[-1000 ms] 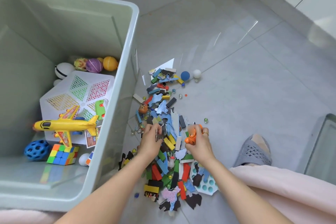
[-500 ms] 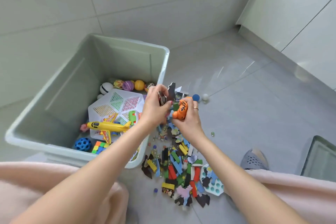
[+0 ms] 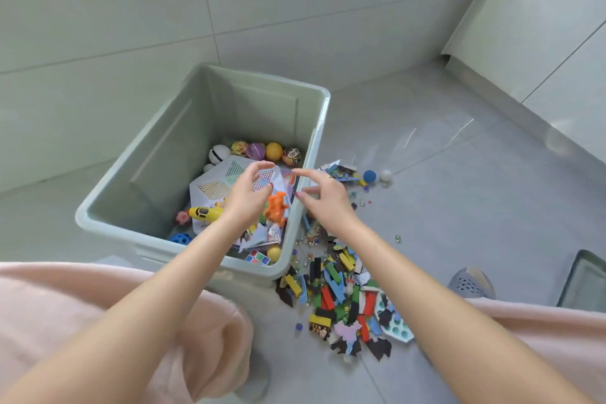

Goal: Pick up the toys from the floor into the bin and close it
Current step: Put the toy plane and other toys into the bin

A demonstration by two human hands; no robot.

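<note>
The pale green bin (image 3: 157, 170) stands open on the floor. My left hand (image 3: 246, 197) hovers over its inside with fingers spread and empty. My right hand (image 3: 323, 197) is open above the bin's right rim. An orange toy figure (image 3: 275, 208) and some flat pieces are falling between my hands into the bin. Inside lie a yellow plane (image 3: 203, 213), a white perforated board (image 3: 216, 188), several balls (image 3: 273, 151) and a blue holed ball (image 3: 180, 238). A pile of coloured blocks and foam pieces (image 3: 341, 292) lies on the floor right of the bin.
A blue ball (image 3: 369, 176), a white ball (image 3: 386, 175) and scattered marbles (image 3: 398, 238) lie on the grey tiles beyond the pile. A grey slipper (image 3: 469, 284) and a glass-like lid or tray (image 3: 587, 282) are at the right. My pink-clad knees fill the bottom corners.
Both hands lifted toys from the pile, carried them left over the bin and opened. The orange figure and flat pieces have left my hands and are dropping in.
</note>
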